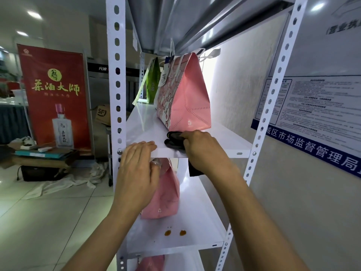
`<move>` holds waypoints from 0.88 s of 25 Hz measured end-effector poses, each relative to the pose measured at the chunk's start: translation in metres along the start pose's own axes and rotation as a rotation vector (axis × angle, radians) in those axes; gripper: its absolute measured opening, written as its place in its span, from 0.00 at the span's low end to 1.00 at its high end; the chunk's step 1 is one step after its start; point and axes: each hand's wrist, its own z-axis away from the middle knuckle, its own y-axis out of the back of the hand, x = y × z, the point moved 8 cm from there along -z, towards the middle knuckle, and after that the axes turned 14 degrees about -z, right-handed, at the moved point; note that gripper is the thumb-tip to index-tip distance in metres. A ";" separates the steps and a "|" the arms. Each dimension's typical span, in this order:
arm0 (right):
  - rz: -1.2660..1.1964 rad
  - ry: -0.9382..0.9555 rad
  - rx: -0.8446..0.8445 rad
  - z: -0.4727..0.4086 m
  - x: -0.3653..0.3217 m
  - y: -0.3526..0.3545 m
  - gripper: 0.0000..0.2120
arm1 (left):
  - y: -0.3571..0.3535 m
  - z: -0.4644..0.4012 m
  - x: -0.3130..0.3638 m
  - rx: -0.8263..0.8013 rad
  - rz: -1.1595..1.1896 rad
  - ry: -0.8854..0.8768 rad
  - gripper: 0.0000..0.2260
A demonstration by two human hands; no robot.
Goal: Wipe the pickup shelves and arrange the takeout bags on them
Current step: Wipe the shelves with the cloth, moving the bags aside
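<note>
A white metal rack holds a middle shelf [220, 139] at chest height. On it stand a pink takeout bag [187, 94] and behind it a green bag [153, 83]. My right hand [203, 149] grips a dark cloth [174, 140] pressed on the shelf just in front of the pink bag. My left hand [136, 173] rests with straight fingers over the shelf's front edge. Another pink bag [166, 196] stands on the lower shelf [197, 227], which carries two orange-brown stains [174, 233]. A third pink bag [151, 263] shows below that.
Perforated white uprights [117, 79] frame the rack, with a metal shelf overhead. A wall with posted notices [312, 106] lies close on the right. To the left stand a red banner [56, 94], stacked boxes and crumpled cloth on the tiled floor.
</note>
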 end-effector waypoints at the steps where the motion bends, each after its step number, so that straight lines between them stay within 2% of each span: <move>1: 0.009 -0.018 -0.015 -0.007 0.000 0.000 0.15 | 0.001 0.000 0.000 -0.001 0.003 0.004 0.16; 6: 0.082 0.019 0.067 0.005 0.005 -0.002 0.11 | 0.000 0.002 0.002 -0.016 -0.018 -0.002 0.17; 10: 0.042 -0.153 0.073 -0.009 0.040 0.012 0.15 | 0.000 0.000 0.001 -0.031 -0.028 -0.007 0.17; 14: 0.110 -0.091 0.136 0.008 0.041 0.011 0.16 | 0.001 0.002 0.001 -0.008 -0.019 0.005 0.17; 18: 0.106 -0.275 0.115 -0.003 0.077 0.029 0.19 | -0.001 0.001 0.001 0.001 -0.009 -0.004 0.17; 22: 0.193 -0.295 0.138 0.000 0.090 0.034 0.16 | -0.004 0.000 0.001 -0.022 -0.046 0.001 0.18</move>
